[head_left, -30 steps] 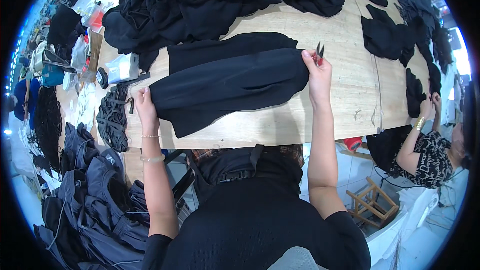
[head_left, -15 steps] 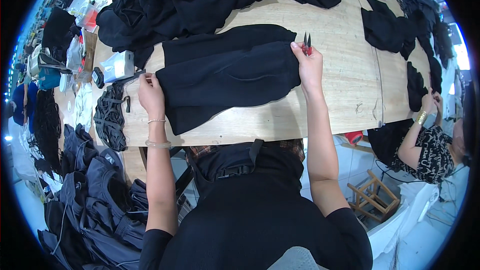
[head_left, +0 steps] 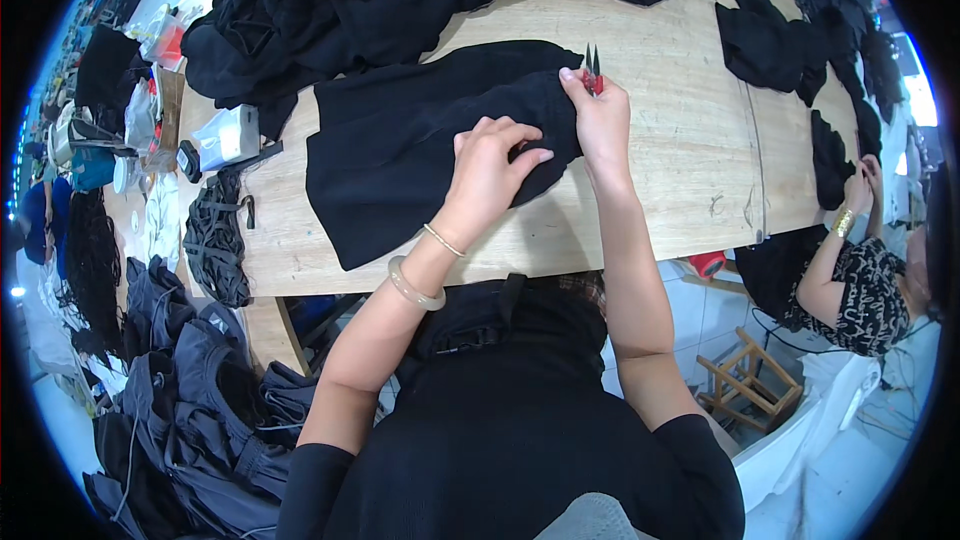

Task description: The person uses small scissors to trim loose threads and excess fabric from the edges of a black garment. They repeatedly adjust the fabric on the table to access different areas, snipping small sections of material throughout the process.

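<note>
A pair of black pants (head_left: 385, 155) lies flat on the wooden table, its gathered waist end at the right and its leg ends at the left. My right hand (head_left: 604, 125) is closed around red-handled thread snips (head_left: 594, 75), whose dark blades point away from me. Its thumb and fingers also pinch the far right corner of the waist. Over the right part of the pants, my left hand (head_left: 490, 165) rests with fingers curved and thumb apart from them. Nothing shows between those fingers; whether they touch the cloth underneath I cannot tell.
A large heap of black cloth (head_left: 340, 10) covers the far side. Dark straps (head_left: 215, 240) lie at the table's left, near a white packet (head_left: 228, 137). Grey garments (head_left: 200, 420) hang lower left. At right, a co-worker (head_left: 850, 285) handles black pieces; a wooden stool (head_left: 750, 380) stands below.
My left hand has let go of the leg end at the left and moved right, over the waist end. My right hand and the pants have shifted slightly left.
</note>
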### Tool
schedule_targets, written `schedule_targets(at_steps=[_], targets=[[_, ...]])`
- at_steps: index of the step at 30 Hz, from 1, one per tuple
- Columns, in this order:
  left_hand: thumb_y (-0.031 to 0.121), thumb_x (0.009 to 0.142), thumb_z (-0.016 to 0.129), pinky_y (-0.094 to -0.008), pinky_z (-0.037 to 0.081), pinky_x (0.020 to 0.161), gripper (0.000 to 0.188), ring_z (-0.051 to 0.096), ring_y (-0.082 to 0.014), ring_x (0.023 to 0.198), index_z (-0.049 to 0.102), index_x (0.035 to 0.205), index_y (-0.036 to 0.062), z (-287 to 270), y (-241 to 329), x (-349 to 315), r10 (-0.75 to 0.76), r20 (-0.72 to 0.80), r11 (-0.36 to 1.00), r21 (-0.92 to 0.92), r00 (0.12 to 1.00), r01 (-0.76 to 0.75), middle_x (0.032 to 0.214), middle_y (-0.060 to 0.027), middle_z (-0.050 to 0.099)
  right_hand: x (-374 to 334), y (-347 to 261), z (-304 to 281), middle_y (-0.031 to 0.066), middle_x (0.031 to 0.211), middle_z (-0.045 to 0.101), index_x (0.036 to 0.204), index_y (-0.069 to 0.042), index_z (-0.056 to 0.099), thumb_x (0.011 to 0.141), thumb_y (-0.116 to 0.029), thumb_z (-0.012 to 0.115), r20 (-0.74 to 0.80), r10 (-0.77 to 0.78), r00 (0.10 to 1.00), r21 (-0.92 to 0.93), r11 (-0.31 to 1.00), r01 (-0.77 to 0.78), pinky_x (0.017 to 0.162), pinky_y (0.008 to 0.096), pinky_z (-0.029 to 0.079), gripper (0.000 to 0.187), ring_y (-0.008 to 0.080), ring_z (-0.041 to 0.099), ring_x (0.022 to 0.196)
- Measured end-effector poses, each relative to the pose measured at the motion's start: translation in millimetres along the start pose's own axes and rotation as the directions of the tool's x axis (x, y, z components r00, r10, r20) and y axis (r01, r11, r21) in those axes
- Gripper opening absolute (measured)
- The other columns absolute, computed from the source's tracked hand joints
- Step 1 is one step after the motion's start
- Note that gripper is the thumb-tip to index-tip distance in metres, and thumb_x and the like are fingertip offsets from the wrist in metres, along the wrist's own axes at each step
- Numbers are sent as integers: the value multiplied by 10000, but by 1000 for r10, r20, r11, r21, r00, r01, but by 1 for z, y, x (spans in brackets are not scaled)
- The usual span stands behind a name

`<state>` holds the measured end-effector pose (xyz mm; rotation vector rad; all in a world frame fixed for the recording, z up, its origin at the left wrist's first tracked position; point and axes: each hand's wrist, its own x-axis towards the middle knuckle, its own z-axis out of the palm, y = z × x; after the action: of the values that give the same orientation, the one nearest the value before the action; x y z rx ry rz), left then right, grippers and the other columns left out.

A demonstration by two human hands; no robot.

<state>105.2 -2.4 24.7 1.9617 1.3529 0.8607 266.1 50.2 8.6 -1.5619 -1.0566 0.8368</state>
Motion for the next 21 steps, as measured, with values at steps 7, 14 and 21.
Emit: schedule_targets(at_steps=[7, 14, 21], targets=[[135, 858, 739, -252, 428, 673, 279, 517, -95, 715, 703, 1046, -67, -13, -7, 2, -228, 104, 828, -502, 968, 249, 793, -46, 608, -45, -47, -33, 64, 833, 574, 971, -9, 702, 859, 14, 674, 181, -423, 888, -120, 886, 447, 654, 264, 452, 118, 138, 556, 718], [96, 881, 716, -205, 324, 596, 161, 389, -12, 680, 730, 983, -27, -20, 0, 0, -240, 157, 759, -585, 958, 286, 752, 79, 526, -58, -40, -24, 68, 850, 539, 906, -13, 637, 708, 147, 623, 289, -563, 774, -140, 775, 616, 607, 266, 468, 256, 176, 597, 709], [104, 878, 733, -192, 343, 615, 137, 400, -7, 686, 729, 930, -22, -23, 5, -1, -303, 186, 682, -642, 935, 349, 752, 86, 528, -55, -43, -22, 76, 842, 493, 910, -24, 568, 856, 61, 595, 184, -498, 847, -164, 834, 526, 657, 292, 452, 104, 189, 568, 735]])
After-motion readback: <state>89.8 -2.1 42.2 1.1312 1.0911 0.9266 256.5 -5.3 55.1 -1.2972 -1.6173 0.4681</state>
